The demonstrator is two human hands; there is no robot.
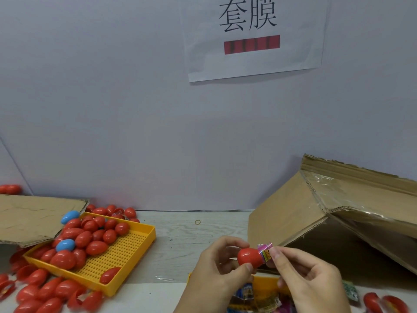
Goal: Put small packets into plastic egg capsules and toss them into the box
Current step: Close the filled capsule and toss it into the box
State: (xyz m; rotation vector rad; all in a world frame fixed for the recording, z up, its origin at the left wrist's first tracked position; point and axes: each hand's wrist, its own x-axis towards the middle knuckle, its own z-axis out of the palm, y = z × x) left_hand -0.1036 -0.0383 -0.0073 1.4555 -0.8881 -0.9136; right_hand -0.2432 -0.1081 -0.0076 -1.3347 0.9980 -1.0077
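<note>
Red plastic, the capsule half (249,256) sits pinched between the left hand's (220,265) thumb and curled fingers, its open side facing right. Against that opening the right hand's (309,275) fingertips pinch a pink packet (265,251), partly inside. Behind the right fingers stands the cardboard box (320,213). Left of the left fingers, a yellow tray (126,258) holds red and blue eggs (90,238).

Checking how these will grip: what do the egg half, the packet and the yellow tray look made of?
Egg half: smooth glossy red plastic, by its highlight. Packet: thin printed film or foil, creased; which one is unclear. Yellow tray: rigid plastic, matte, its floor a grid of small holes.
</note>
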